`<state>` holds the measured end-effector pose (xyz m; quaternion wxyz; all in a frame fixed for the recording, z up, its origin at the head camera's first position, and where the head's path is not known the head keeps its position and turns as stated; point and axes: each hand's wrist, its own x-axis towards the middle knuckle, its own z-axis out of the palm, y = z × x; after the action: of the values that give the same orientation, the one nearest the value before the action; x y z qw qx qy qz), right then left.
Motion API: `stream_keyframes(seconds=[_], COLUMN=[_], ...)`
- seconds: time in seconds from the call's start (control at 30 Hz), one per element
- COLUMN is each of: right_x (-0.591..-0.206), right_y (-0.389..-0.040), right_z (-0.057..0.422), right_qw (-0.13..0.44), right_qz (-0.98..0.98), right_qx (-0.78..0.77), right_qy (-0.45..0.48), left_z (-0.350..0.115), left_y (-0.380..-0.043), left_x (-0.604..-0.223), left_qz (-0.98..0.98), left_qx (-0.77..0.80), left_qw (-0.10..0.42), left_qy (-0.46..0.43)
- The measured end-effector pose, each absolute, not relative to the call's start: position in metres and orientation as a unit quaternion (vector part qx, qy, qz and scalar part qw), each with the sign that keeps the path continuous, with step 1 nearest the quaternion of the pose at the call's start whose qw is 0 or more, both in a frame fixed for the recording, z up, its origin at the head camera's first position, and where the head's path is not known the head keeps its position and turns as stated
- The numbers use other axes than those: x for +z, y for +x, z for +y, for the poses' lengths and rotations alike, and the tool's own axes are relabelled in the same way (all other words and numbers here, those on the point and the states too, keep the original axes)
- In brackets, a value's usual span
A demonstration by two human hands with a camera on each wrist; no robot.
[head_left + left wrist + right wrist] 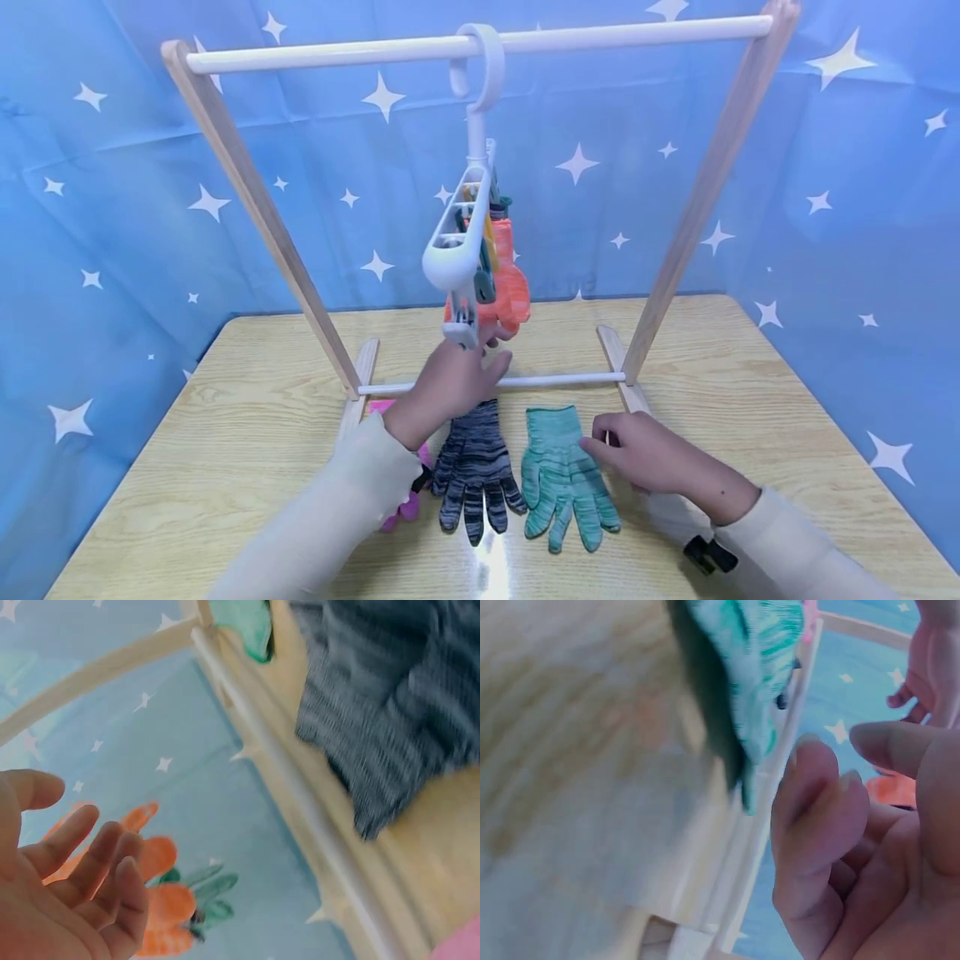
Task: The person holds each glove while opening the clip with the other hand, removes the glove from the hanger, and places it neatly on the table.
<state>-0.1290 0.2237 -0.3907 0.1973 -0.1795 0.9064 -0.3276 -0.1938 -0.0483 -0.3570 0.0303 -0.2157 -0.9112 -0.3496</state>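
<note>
My left hand [457,379], its fingers relaxed and holding nothing, is below the near end of a white clip hanger [452,265]. Orange gloves [513,287] hang from the hanger just past the fingertips; whether they touch cannot be told. My right hand [641,452] hovers by the cuff of a green glove [566,479], fingers loosely bent; the right wrist view shows nothing between thumb and fingers. Left of the green glove lies a dark grey striped glove [480,467]. A pink glove [409,510] is mostly hidden under my left forearm.
The hanger hooks over the white top bar [330,57] of a wooden-sided rack [262,217]. A lower white rod [562,380] crosses near the tabletop [247,467]. Green and yellow pieces [489,237] show on the hanger. A blue star-patterned cloth [300,225] stands behind.
</note>
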Motion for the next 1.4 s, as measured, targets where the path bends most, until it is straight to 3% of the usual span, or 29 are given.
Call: stream_keyframes(seconds=[0.2,0.4,0.53,1.1,1.4], right_x=[-0.376,-0.365,-0.357,-0.309,-0.284], right_y=[-0.134,-0.14,-0.145,-0.184,-0.211], right_z=[0.22,0.213,0.204,0.167,0.152], right_qw=[0.131,0.079,0.051,-0.024,-0.044], right_qz=[0.923,0.925,0.925,0.914,0.899], right_qx=[-0.309,-0.322,-0.327,-0.356,-0.397], right_qy=[-0.19,-0.188,-0.184,-0.194,-0.18], left_z=[-0.061,-0.066,-0.068,-0.07,-0.066], left_y=[-0.198,-0.201,-0.202,-0.214,-0.225], left_x=[-0.346,-0.339,-0.335,-0.315,-0.306], left_qz=[-0.881,-0.88,-0.869,-0.841,-0.801], left_qx=[-0.432,-0.393,-0.405,-0.455,-0.556], left_qw=[0.065,0.165,0.206,0.251,0.19], left_qy=[-0.184,-0.21,-0.196,-0.15,-0.117])
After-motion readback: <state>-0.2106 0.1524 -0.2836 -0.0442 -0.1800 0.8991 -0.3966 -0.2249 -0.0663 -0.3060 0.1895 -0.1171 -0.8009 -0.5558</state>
